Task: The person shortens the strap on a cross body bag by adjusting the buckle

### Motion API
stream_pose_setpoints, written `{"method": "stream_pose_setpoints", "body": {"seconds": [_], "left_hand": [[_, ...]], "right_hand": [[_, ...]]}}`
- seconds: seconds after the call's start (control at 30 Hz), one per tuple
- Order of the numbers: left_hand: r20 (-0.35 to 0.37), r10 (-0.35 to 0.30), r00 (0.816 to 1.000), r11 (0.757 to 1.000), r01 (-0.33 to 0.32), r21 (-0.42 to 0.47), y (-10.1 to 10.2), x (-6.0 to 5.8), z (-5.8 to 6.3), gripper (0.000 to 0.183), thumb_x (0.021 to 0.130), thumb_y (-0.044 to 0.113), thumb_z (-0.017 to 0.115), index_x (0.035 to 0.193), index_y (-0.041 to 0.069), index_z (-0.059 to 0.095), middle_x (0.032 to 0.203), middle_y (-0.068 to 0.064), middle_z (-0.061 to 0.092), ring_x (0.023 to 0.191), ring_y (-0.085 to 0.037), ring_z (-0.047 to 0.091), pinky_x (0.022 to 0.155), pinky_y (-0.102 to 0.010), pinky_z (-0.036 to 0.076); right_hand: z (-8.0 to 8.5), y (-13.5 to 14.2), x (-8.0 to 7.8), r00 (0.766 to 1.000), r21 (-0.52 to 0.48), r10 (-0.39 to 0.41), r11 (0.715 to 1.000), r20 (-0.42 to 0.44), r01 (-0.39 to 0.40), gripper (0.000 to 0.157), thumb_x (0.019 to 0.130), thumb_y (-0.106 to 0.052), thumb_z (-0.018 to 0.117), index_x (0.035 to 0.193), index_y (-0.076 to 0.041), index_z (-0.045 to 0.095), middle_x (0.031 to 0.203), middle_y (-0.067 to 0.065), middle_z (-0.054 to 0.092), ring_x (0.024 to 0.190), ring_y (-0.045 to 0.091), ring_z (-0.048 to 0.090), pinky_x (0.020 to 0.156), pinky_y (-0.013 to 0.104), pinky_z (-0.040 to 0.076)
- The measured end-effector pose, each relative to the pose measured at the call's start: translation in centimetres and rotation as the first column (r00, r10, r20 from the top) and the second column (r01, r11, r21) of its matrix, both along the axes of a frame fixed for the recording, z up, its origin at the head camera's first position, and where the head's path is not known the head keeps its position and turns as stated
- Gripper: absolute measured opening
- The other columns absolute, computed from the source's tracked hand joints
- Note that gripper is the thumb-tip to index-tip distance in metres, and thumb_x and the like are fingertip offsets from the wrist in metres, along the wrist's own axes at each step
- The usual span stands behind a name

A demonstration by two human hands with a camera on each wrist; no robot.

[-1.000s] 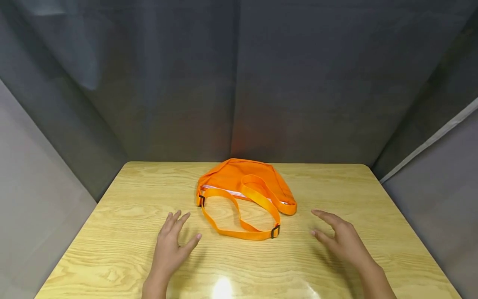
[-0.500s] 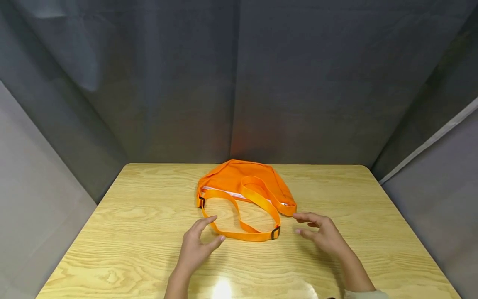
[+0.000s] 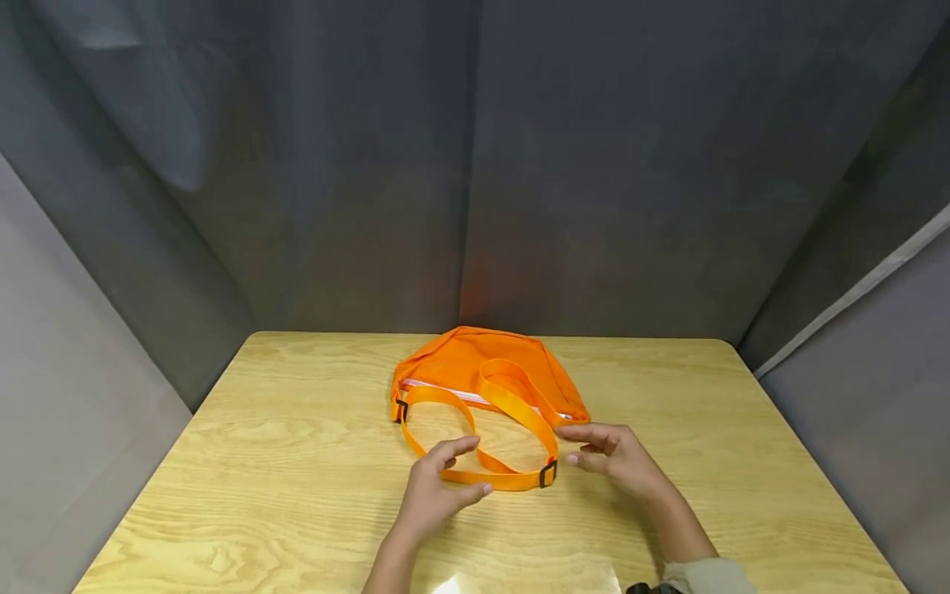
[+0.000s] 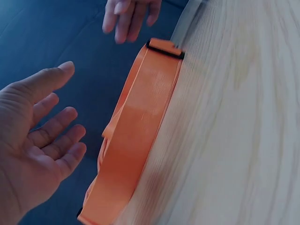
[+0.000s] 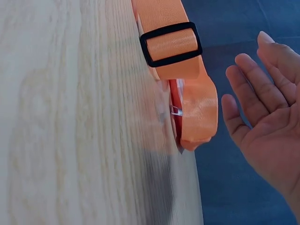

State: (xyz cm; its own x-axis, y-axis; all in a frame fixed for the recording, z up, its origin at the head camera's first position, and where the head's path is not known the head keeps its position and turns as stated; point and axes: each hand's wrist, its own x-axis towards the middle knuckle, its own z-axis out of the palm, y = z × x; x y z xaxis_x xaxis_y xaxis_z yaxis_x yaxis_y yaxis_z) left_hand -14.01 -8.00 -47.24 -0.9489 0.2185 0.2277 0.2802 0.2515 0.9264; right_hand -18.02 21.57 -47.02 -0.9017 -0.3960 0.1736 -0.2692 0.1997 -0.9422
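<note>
An orange waist bag point(image 3: 475, 355) lies at the back middle of the table, its pale zipper point(image 3: 445, 392) facing the person. Its looped orange strap point(image 3: 512, 480) spreads in front, with a black slide buckle point(image 3: 547, 473) at the right and another at the left end. My left hand point(image 3: 438, 495) hovers over the strap's front left part, thumb and fingers apart with nothing held. My right hand point(image 3: 616, 458) is just right of the slide buckle, fingertips close to the bag's right corner. In the right wrist view a zipper pull point(image 5: 176, 111) shows beside the strap.
The wood-grain table point(image 3: 223, 495) has rounded back corners. Dark grey curtains point(image 3: 356, 165) hang behind it, and lighter grey panels point(image 3: 876, 396) stand along both sides. A dark object sits by the right sleeve point(image 3: 708, 576) at the bottom edge.
Both hands have moved inward toward the bag's strap, the left to the right and forward, the right to the left. The bag and strap lie as before.
</note>
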Motion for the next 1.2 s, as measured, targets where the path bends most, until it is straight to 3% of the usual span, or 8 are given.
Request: {"method": "stream_pose_setpoints", "body": {"seconds": [0.37, 0.57, 0.73, 0.8, 0.87, 1.0, 1.07, 1.2], "left_hand": [[-0.009, -0.13, 0.991, 0.982, 0.128, -0.138, 4.9, -0.7, -1.0, 0.051, 0.074, 0.023, 0.08, 0.121, 0.022, 0.062, 0.117, 0.008, 0.058, 0.107, -0.025, 0.052, 0.087, -0.046, 0.042], [0.004, -0.152, 0.988, 0.963, 0.149, -0.225, 6.2, -1.5, -1.5, 0.049, 0.077, 0.024, 0.078, 0.123, 0.017, 0.061, 0.118, 0.01, 0.057, 0.106, -0.024, 0.052, 0.085, -0.041, 0.043], [0.009, -0.153, 0.988, 0.936, 0.147, -0.318, 6.4, -2.0, -1.7, 0.046, 0.077, 0.022, 0.077, 0.12, 0.012, 0.063, 0.112, 0.003, 0.06, 0.1, -0.019, 0.056, 0.082, -0.033, 0.046], [0.001, -0.153, 0.988, 0.913, 0.142, -0.382, 6.3, -2.1, -1.8, 0.042, 0.077, 0.019, 0.078, 0.116, 0.011, 0.065, 0.106, 0.002, 0.062, 0.094, -0.014, 0.056, 0.078, -0.028, 0.047], [-0.048, -0.158, 0.986, 0.881, 0.119, -0.458, 6.3, -2.2, -1.9, 0.038, 0.076, 0.016, 0.078, 0.111, 0.01, 0.067, 0.098, 0.002, 0.063, 0.088, -0.011, 0.055, 0.076, -0.026, 0.045], [-0.172, -0.149, 0.974, 0.819, 0.023, -0.574, 6.0, -2.4, -2.1, 0.026, 0.075, 0.014, 0.078, 0.1, 0.012, 0.072, 0.085, 0.004, 0.062, 0.079, -0.008, 0.052, 0.073, -0.028, 0.041], [-0.206, -0.135, 0.969, 0.806, -0.013, -0.592, 5.7, -2.3, -2.2, 0.02, 0.075, 0.014, 0.077, 0.095, 0.014, 0.073, 0.082, 0.006, 0.062, 0.078, -0.009, 0.052, 0.073, -0.03, 0.038], [-0.226, -0.115, 0.967, 0.812, -0.039, -0.583, 4.8, -2.1, -1.8, 0.016, 0.076, 0.015, 0.077, 0.091, 0.017, 0.073, 0.081, 0.009, 0.061, 0.078, -0.008, 0.052, 0.07, -0.029, 0.034]], "right_hand": [[-1.1, -0.7, -1.3, 0.994, -0.001, 0.039, 0.999, 0.103, -0.04, 0.034, 0.086, -0.004, 0.065, 0.118, 0.004, 0.061, 0.119, 0.021, 0.057, 0.107, 0.038, 0.051, 0.08, 0.027, 0.048], [-1.3, -1.1, -1.3, 0.993, 0.136, -0.008, 0.991, 0.117, -0.008, 0.029, 0.084, 0.001, 0.064, 0.113, 0.002, 0.065, 0.116, 0.017, 0.06, 0.105, 0.038, 0.049, 0.08, 0.036, 0.046], [-0.7, -1.1, -1.3, 1.0, 0.342, 0.0, 0.939, -0.031, 0.011, 0.028, 0.082, 0.004, 0.065, 0.109, -0.004, 0.068, 0.111, 0.009, 0.063, 0.103, 0.031, 0.053, 0.084, 0.048, 0.043], [-0.6, -1.1, -1.3, 0.998, 0.399, 0.027, 0.917, -0.065, 0.001, 0.029, 0.081, 0.005, 0.065, 0.109, -0.002, 0.068, 0.102, 0.01, 0.066, 0.085, 0.025, 0.06, 0.078, 0.046, 0.047], [-0.4, -1.2, -1.3, 0.996, 0.434, 0.044, 0.901, -0.081, -0.004, 0.03, 0.08, 0.008, 0.065, 0.108, -0.001, 0.067, 0.099, 0.011, 0.066, 0.071, 0.019, 0.059, 0.068, 0.038, 0.049], [-0.4, -1.7, -1.1, 0.987, 0.48, 0.078, 0.877, -0.143, 0.0, 0.028, 0.077, 0.009, 0.068, 0.103, -0.001, 0.069, 0.099, 0.009, 0.066, 0.074, 0.017, 0.058, 0.062, 0.03, 0.049], [-0.4, -2.0, -1.0, 0.974, 0.507, 0.1, 0.862, -0.202, 0.017, 0.022, 0.076, 0.005, 0.071, 0.096, -0.003, 0.071, 0.093, 0.003, 0.067, 0.086, 0.019, 0.056, 0.071, 0.029, 0.046], [-0.5, -2.7, -0.6, 0.951, 0.508, 0.125, 0.86, -0.281, 0.037, 0.014, 0.074, 0.001, 0.075, 0.081, -0.01, 0.072, 0.08, -0.007, 0.062, 0.079, 0.019, 0.054, 0.069, 0.032, 0.044]]}}
